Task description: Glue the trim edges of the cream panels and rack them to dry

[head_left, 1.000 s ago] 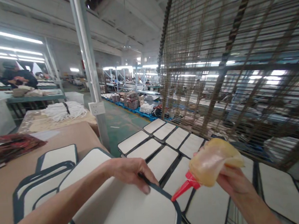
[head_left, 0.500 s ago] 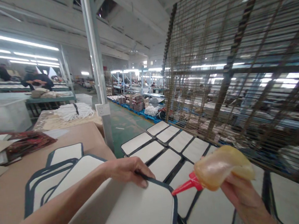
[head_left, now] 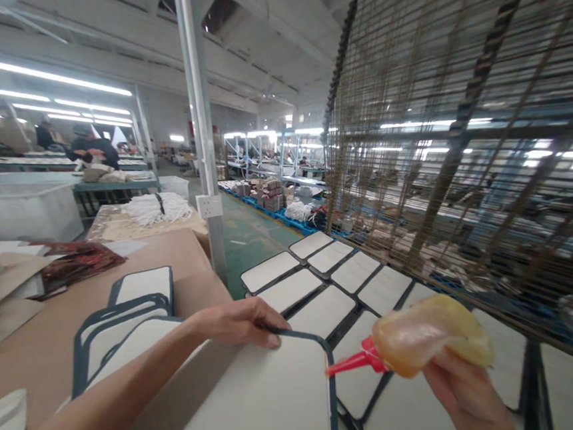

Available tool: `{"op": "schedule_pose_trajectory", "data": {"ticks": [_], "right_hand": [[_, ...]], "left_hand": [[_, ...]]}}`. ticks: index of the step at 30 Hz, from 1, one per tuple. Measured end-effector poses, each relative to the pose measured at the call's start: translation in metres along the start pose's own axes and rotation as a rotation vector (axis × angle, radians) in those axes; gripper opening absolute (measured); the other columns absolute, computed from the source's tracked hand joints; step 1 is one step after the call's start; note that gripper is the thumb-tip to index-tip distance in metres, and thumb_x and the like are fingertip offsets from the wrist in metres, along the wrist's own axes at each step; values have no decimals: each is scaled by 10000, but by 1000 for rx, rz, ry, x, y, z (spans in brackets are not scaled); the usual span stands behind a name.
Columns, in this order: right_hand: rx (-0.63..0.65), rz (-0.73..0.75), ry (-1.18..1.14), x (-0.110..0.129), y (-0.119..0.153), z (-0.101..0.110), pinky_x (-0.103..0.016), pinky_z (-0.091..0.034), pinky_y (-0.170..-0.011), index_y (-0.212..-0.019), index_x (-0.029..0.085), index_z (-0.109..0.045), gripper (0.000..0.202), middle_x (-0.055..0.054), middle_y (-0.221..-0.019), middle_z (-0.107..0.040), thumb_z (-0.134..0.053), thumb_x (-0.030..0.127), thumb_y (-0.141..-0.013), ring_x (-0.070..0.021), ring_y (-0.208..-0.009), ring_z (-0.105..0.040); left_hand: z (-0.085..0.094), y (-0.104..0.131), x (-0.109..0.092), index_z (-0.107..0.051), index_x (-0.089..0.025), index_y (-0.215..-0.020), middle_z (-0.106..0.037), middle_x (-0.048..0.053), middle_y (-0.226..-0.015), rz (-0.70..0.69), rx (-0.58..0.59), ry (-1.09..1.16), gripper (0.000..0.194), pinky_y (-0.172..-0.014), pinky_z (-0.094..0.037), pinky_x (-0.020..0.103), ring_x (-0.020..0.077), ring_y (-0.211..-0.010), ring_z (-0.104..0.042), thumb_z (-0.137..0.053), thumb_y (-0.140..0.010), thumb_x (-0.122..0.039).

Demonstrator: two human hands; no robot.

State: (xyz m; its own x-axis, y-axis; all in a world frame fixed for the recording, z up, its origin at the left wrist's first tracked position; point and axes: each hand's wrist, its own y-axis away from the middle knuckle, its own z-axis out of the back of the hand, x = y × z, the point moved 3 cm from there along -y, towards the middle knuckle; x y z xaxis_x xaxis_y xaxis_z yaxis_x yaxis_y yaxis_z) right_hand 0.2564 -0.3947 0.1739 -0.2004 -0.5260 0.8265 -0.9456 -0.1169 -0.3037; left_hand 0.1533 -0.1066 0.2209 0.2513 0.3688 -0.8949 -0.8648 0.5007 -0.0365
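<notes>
My left hand (head_left: 248, 322) pinches the far edge of a white panel with a dark blue border (head_left: 262, 398), thumb on its pale face. In my right hand (head_left: 465, 387) is a soft, amber glue bottle (head_left: 427, 336) with a red nozzle (head_left: 352, 362), tipped sideways. The nozzle's tip meets the border along the panel's right edge, near the rounded corner. Behind my left forearm lie more dark-edged panels (head_left: 120, 323), overlapping on the brown table. Below the bottle, similar panels (head_left: 325, 312) are laid out in rows.
A brown-topped table (head_left: 190, 257) is on the left, with a dark red bundle (head_left: 80, 263) on it. A metal post with a socket box (head_left: 209, 206) stands ahead. On the right a large wire mesh rack (head_left: 456, 93) leans upward. A person (head_left: 93, 148) stands far left.
The nozzle tip has moved slightly down the panel's right border. My left hand keeps its hold, and the whole view has shifted a little to the left.
</notes>
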Motion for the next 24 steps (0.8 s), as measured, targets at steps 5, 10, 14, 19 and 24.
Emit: {"op": "schedule_pose_trajectory", "data": {"ticks": [5,10,14,19,24], "right_hand": [[121,-64,5,-7,1,4,-406,-552,-719,-1040,307,-648,533,-56,-763,-701,-825,295,-537,-247,-700,-665],[61,-117,26,-8,8,4,-445,-528,-782,-1089,318,-616,646,-54,-870,-704,-840,291,-484,-265,-751,-666],[-107,-161,63,-3,16,-8,-434,-543,-730,-1069,298,-624,751,-63,-879,-702,-841,274,-350,-281,-718,-665],[-178,-221,76,3,19,-21,-449,-546,-698,-999,286,-644,777,-63,-852,-699,-800,207,-242,-277,-647,-649],[-240,-240,129,5,25,-22,-444,-544,-693,-972,286,-649,713,-62,-884,-694,-769,222,-272,-284,-704,-646]], "left_hand": [[0,4,10,-696,-108,-965,-649,31,-782,85,85,127,416,-726,-453,240,157,-695,-554,-585,-790,-468],[6,8,19,-704,-90,-919,-647,31,-748,110,35,158,380,-673,-450,216,146,-683,-544,-605,-786,-431],[8,10,23,-705,-109,-949,-667,29,-777,151,37,238,356,-631,-444,200,128,-648,-544,-616,-783,-411],[10,11,23,-717,-121,-943,-685,36,-769,186,2,284,357,-590,-454,204,141,-627,-560,-627,-766,-418],[14,15,28,-726,-128,-908,-684,40,-751,201,-67,284,301,-571,-457,205,148,-625,-572,-644,-755,-374]]}}
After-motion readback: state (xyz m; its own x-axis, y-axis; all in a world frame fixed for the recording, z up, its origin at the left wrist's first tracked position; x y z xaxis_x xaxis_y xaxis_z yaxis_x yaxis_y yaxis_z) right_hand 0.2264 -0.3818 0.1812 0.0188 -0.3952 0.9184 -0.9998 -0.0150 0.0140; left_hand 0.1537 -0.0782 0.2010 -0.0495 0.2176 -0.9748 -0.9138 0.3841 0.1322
